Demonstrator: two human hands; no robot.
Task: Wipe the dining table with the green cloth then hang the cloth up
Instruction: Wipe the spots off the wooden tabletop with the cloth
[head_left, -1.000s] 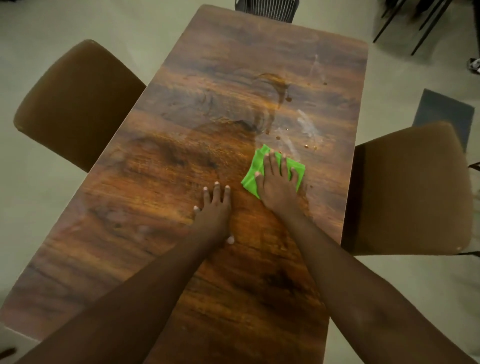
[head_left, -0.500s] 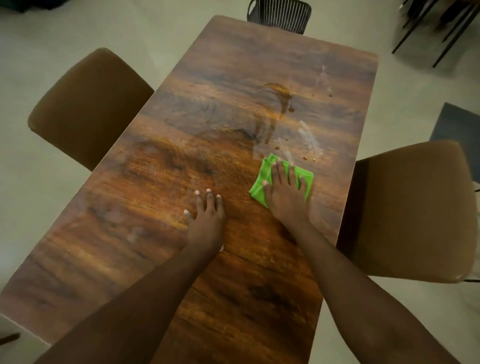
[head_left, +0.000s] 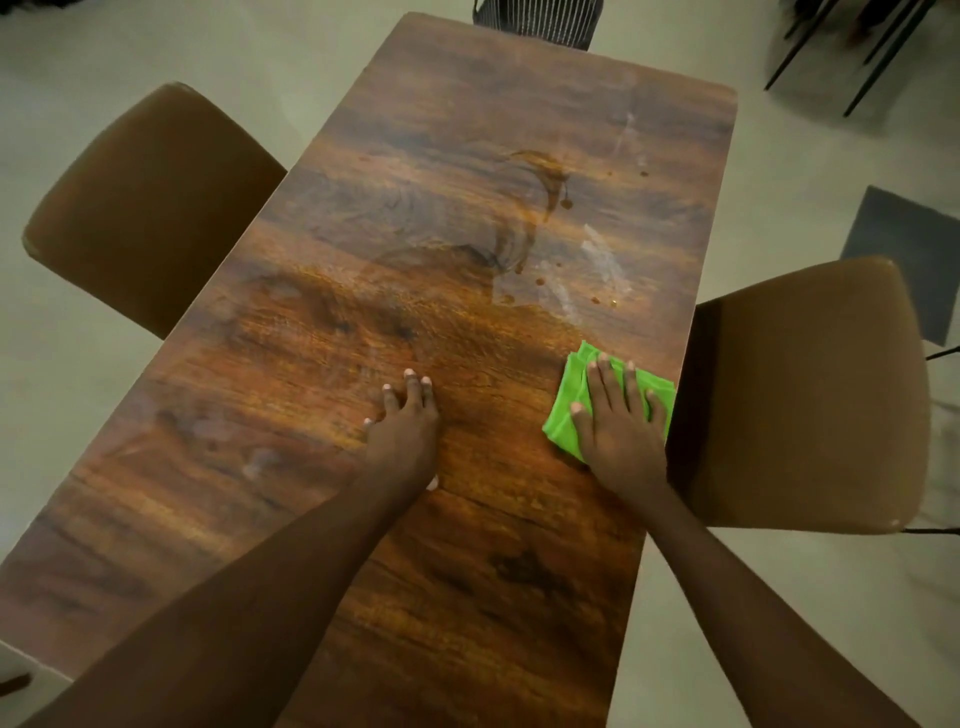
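flat right hand on the green cloth by the table's right edge

the right hand (head_left: 621, 423) lies palm down on the green cloth (head_left: 563, 397), with its fingers straight and spread and pressing the fabric flat against the wood, not curled round it. the cloth is folded into a small pad and sits on the dining table (head_left: 322, 467) close to the right edge, just beside the right brown chair (head_left: 800, 395). green shows past the fingertips, beside the thumb and at the little-finger side.

the left hand (head_left: 405, 431) rests flat on the bare tabletop near the middle, with its fingers straight and close together and the thumb out to the side. it holds nothing and is well apart from the cloth.

beyond both hands the wood carries marks. a curved brown spill stain (head_left: 540, 176) sits toward the far half, with small brown drops (head_left: 595, 300) nearer the cloth. a pale whitish smear (head_left: 602, 260) lies between them, and fainter cloudy patches (head_left: 260, 460) show on the near left side.

a left brown chair (head_left: 150, 208) is at the table's left side. a dark slatted chair (head_left: 540, 21) is at the far end, mostly cut off by the frame. a grey mat (head_left: 904, 249) lies on the pale floor (head_left: 831, 156) past the right chair.
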